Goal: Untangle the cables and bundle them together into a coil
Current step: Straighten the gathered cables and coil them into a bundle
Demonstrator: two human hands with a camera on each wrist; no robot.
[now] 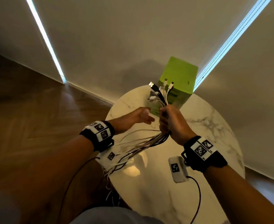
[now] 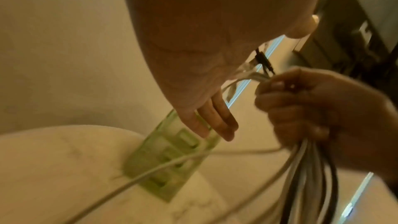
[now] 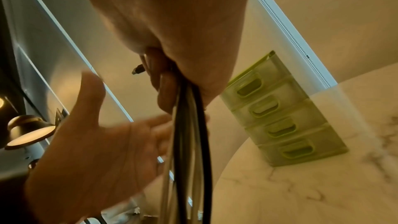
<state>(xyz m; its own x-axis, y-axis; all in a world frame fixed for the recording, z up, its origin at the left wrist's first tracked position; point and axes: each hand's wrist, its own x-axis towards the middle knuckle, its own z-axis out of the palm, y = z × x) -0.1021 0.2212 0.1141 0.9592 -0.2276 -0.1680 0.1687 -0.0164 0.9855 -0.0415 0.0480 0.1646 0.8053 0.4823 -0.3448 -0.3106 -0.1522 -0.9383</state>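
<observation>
A bundle of white and black cables (image 1: 161,97) stands up out of my right hand (image 1: 168,120), which grips it in a fist above the round marble table (image 1: 205,126). Several plug ends fan out above the fist. Below it the cables (image 1: 141,146) trail down to the left and off the table's near edge. In the right wrist view the cables (image 3: 189,142) hang straight down from my fingers. My left hand (image 1: 139,116) is beside the bundle, fingers straight and holding nothing, a small gap apart from the fist. In the left wrist view my left fingers (image 2: 217,122) point towards the gripped cables (image 2: 310,168).
A green plastic drawer unit (image 1: 178,81) stands at the table's far edge against the wall. A lamp (image 3: 28,132) shows at the left in the right wrist view. Wooden floor (image 1: 36,110) lies left of the table.
</observation>
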